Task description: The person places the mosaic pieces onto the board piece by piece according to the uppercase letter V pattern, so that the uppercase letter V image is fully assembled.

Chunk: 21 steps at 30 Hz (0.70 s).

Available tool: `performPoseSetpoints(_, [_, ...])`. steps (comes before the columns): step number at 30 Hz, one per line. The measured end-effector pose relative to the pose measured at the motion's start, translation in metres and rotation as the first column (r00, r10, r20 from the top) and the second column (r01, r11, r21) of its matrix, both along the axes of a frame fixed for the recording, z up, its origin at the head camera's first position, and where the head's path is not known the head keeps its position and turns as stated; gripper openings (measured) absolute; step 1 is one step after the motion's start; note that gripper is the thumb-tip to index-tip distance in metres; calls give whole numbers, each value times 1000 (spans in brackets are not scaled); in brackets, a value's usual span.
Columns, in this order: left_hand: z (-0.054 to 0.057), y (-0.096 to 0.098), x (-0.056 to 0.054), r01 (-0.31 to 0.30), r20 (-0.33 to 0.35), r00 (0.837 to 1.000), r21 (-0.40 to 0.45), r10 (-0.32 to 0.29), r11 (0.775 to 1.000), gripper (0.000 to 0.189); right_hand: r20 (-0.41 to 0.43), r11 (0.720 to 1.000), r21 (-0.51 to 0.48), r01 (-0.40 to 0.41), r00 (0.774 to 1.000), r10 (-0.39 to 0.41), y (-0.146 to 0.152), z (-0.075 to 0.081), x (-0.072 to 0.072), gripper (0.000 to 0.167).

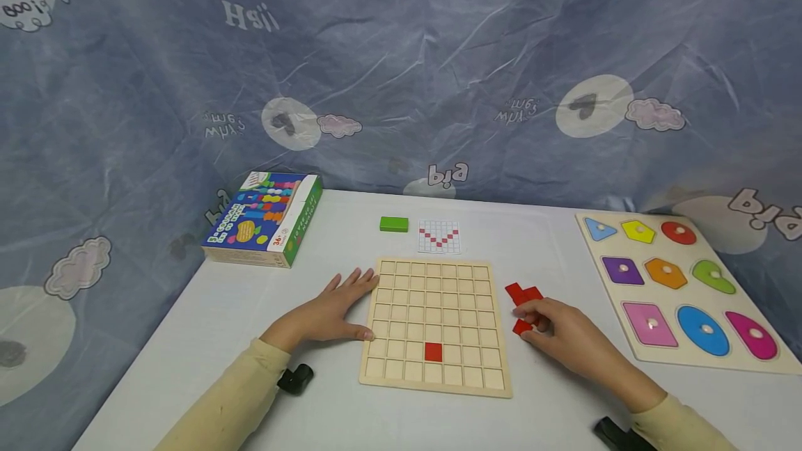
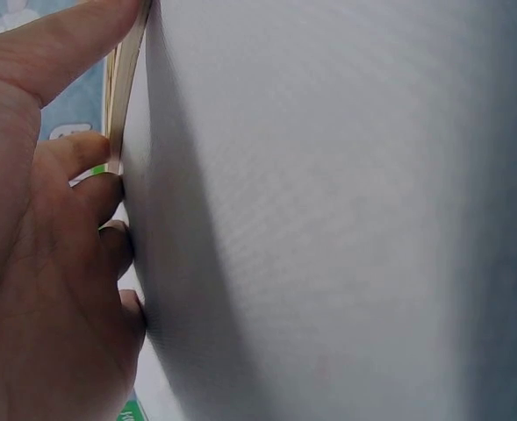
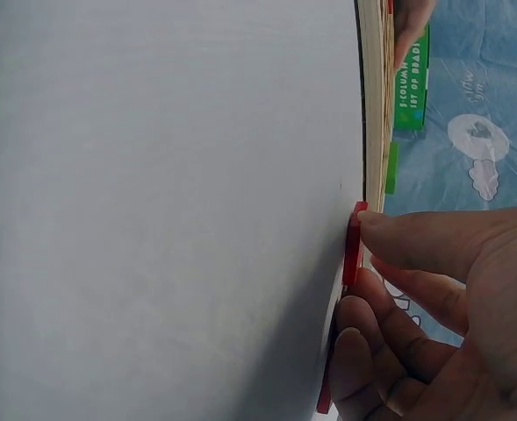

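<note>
A wooden grid board (image 1: 438, 390) lies flat on the white table, with one red square tile (image 1: 433, 352) in a cell of its lower middle. My left hand (image 1: 328, 315) has its fingers spread; its fingertips and thumb touch the board's left edge. To the right of the board, my right hand (image 1: 567, 333) pinches a red tile (image 3: 354, 250) at the tabletop between thumb and fingers. Several loose red tiles (image 1: 516, 293) lie just beyond it, partly hidden by the fingers. Behind the board is a small card (image 1: 439, 236) with a red V on a grid.
A green block (image 1: 394, 224) sits left of the card. At the back left stands a blue and green box (image 1: 260, 218). A shape puzzle board (image 1: 683, 291) with knobbed pieces occupies the right side. A patterned blue curtain (image 1: 401, 75) hangs behind the table.
</note>
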<state>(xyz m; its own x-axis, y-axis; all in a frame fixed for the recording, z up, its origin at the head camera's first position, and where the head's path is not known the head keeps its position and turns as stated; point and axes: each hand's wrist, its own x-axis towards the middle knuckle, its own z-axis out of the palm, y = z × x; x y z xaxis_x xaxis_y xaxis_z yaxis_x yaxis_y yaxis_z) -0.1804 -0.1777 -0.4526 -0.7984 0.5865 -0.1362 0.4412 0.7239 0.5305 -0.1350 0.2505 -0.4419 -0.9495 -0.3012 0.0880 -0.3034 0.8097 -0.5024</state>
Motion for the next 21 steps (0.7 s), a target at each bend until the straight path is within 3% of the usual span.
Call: performPoseSetpoints(21, [0, -1, 0, 5, 0, 1000, 3, -5, 1000, 105, -25, 1000, -3, -16, 1000, 16, -1, -1, 0, 25])
